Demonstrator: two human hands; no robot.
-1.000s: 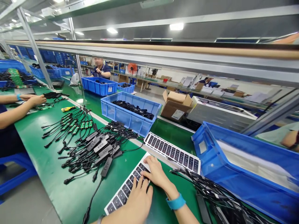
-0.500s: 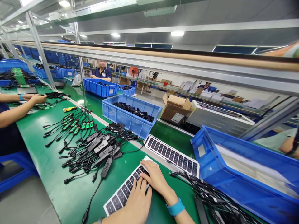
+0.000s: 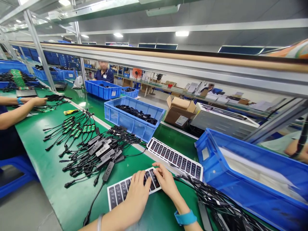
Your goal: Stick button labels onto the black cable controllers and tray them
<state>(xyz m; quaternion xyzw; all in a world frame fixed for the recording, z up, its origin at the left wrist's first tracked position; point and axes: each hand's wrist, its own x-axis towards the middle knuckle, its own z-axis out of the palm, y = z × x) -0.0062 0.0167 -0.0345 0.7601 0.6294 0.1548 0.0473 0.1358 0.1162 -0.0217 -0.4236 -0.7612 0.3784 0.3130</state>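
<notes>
across the label sheet (image 3: 118,192), left hand (image 3: 137,192) lies unclenched; right hand (image 3: 166,182), by its edge, grip unclear.

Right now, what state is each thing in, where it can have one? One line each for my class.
Left hand: laid across the nearer label sheet
Right hand: fingers at that sheet's right end
Nearer label sheet: partly covered
Farther label sheet: lying flat
Cardboard box: flaps open
Translucent blue crate: open-topped, holding black parts
Circuit boards: bare, uncased
Ceiling light: lit
Orange fan: spinning or still, cannot tell

bright | ceiling lights (image 3: 182,33) overhead | glare on green surface (image 3: 93,109) | edges stretched
</notes>
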